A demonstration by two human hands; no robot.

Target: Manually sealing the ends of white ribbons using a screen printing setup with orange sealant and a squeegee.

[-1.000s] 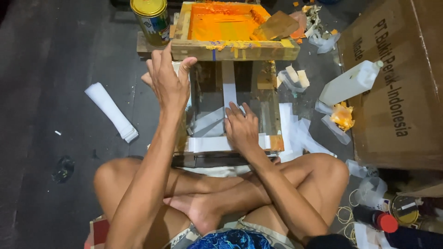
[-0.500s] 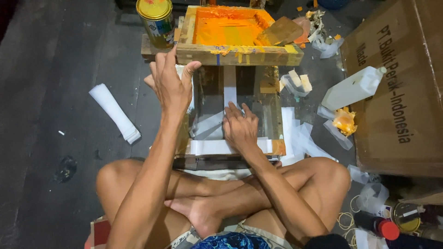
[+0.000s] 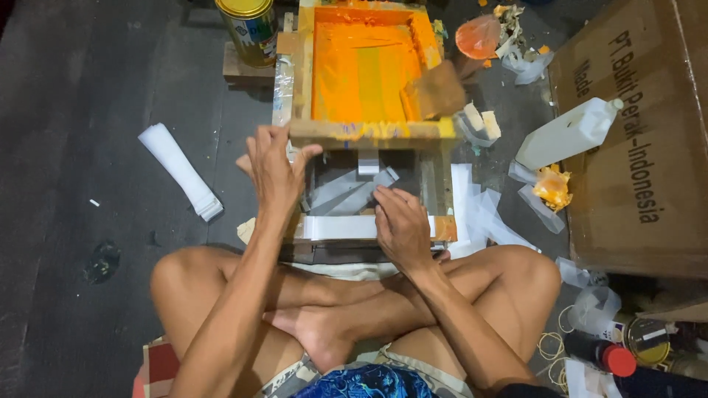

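Since the earlier frame, left hand (image 3: 274,171) has shifted to the lower left corner of the orange-inked wooden screen frame (image 3: 366,133), fingers spread. Right hand (image 3: 402,225) presses flat, fingers together, on the white strip (image 3: 338,227) beneath.
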